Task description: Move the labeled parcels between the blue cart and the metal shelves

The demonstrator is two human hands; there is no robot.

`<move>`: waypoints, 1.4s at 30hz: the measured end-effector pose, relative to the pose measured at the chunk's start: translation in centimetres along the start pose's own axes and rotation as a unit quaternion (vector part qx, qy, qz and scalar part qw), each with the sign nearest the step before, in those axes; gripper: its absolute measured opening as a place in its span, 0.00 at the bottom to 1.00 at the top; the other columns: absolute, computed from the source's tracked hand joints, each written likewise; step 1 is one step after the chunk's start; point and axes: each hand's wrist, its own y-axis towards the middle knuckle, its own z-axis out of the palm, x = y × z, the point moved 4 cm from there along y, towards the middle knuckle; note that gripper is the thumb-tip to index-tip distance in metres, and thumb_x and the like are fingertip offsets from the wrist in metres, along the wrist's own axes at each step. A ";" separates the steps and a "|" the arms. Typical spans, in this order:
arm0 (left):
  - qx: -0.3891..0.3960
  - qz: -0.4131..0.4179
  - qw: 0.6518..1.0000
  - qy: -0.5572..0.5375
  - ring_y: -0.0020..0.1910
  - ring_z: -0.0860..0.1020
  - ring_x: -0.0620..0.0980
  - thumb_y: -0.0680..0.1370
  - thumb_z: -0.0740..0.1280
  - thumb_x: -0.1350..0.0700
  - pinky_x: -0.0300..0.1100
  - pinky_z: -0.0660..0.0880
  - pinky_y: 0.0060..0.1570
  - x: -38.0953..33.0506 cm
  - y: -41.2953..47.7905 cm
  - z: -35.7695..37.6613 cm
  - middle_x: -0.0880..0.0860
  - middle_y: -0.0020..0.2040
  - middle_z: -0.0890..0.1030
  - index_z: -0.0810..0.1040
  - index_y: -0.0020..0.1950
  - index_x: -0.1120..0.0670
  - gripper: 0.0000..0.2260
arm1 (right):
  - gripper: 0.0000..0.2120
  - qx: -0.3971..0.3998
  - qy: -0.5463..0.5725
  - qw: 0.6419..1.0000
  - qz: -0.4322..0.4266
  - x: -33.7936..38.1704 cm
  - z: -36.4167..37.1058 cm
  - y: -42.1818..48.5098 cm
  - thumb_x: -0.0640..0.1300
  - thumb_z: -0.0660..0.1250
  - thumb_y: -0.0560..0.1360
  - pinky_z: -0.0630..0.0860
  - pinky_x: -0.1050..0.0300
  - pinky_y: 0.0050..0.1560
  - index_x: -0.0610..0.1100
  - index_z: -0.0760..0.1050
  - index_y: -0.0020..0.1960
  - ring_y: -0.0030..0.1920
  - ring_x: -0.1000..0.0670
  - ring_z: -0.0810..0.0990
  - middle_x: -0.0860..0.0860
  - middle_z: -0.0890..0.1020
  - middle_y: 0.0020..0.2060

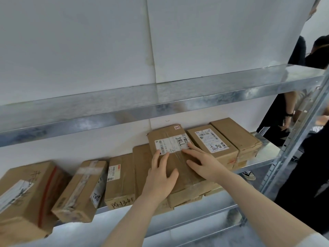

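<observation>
Head view, your left hand (161, 177): it lies flat and open on top of the brown parcel in the middle of the frame. Your fingers are spread and reach up to the white label. It presses down and grips nothing.
Head view, your right hand (204, 163): it is open and flat too, on the right part of the same parcel. One fingertip touches the label's lower right corner.
Parcel under your hands (175, 157): it sits on top of other flat boxes on the metal shelf. It is a little tilted. Its label (171, 142) has "7786" written on it by hand.
Metal shelf (263, 157): it runs from lower left to middle right of the frame. A row of brown parcels sits on it.
Parcels on the right (213, 145): two boxes stand just beside your parcel. The nearer one has a white label with handwriting.
Parcels on the left (83, 189): three more boxes sit in the lower left. The two farthest left hang over the shelf edge.
Upper shelf (160, 100): it crosses the middle of the frame, above the parcels.
Right edge of the frame: another person (284, 118) in dark clothes stands behind the shelf post.
</observation>
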 end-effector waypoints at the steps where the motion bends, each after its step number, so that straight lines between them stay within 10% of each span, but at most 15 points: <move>1: -0.007 0.002 1.000 -0.002 0.74 0.57 0.50 0.76 0.58 0.40 0.53 0.63 0.70 0.0 -0.1 -0.1 0.29 0.73 0.42 0.53 0.75 0.38 0.27 | 0.22 -0.004 0.000 1.000 -0.003 0.1 0.1 -0.2 0.51 0.60 0.79 0.60 0.63 0.64 0.59 0.64 0.72 0.72 0.54 0.63 0.63 0.55 0.75; 18: -0.193 -0.046 0.973 0.115 0.72 0.59 0.51 0.74 0.58 0.41 0.49 0.62 0.69 5.3 -12.9 -15.3 0.39 0.75 0.48 0.58 0.73 0.44 0.28 | 0.21 0.037 0.073 0.981 -0.175 17.6 8.0 -1.0 0.49 0.63 0.78 0.50 0.80 0.59 0.59 0.67 0.70 0.72 0.59 0.60 0.62 0.56 0.75; 23: -0.275 -0.140 0.939 0.151 0.72 0.60 0.52 0.75 0.58 0.40 0.47 0.60 0.68 10.3 -21.5 -23.0 0.39 0.76 0.48 0.56 0.74 0.42 0.28 | 0.21 0.111 0.081 0.955 -0.264 28.5 15.2 -0.8 0.51 0.62 0.78 0.56 0.61 0.70 0.61 0.66 0.70 0.72 0.56 0.60 0.64 0.53 0.75; 42: -0.496 -0.433 0.733 0.171 0.71 0.62 0.53 0.73 0.58 0.37 0.52 0.68 0.65 21.8 -69.4 -42.3 0.36 0.76 0.48 0.58 0.74 0.41 0.29 | 0.22 0.402 0.185 0.733 -0.517 70.3 44.8 -23.8 0.50 0.65 0.77 0.57 0.71 0.63 0.64 0.67 0.68 0.68 0.65 0.59 0.64 0.57 0.73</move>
